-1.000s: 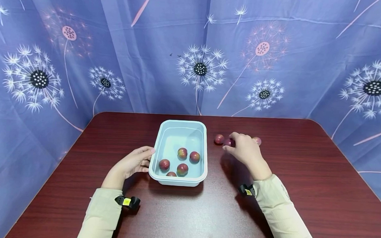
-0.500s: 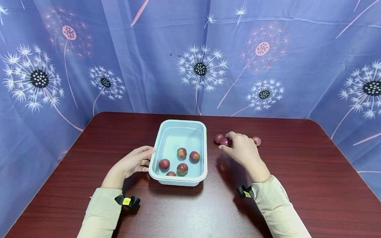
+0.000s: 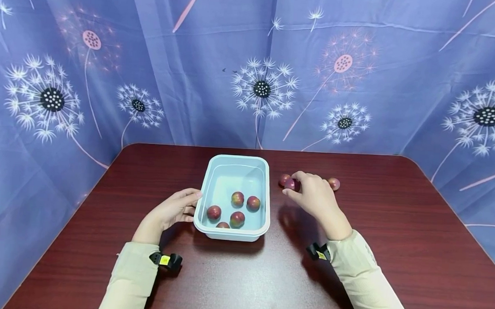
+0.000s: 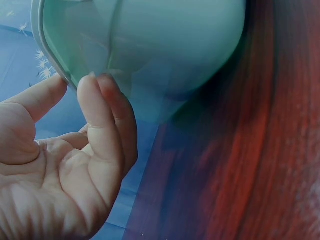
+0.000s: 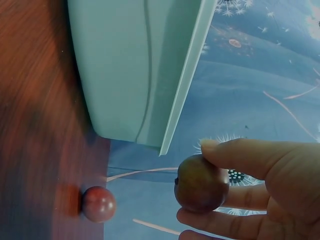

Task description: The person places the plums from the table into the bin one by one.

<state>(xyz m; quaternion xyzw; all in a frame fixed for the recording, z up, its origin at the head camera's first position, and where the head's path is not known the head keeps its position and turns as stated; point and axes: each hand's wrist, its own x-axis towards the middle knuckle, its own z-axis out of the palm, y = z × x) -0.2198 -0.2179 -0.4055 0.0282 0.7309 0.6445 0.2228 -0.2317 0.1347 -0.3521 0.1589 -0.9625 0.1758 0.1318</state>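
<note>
The right hand's grip pinches a plum. From here, the left hand seems to pinch the tub's rim.

- Container: plain pale blue.
- Plums inside: dark red, some patched yellow-green.
- Held plum, between two and three o'clock from the container: purplish red, browner in the right wrist view.
- Tabletop: dark reddish brown, wood-grained.
- Curtain, twelve o'clock: blue-violet, printed with white black-centred dandelions and pink ones.
- Sleeves, eight and four o'clock: cream.
- Wrist straps: black, yellow-labelled.
</note>
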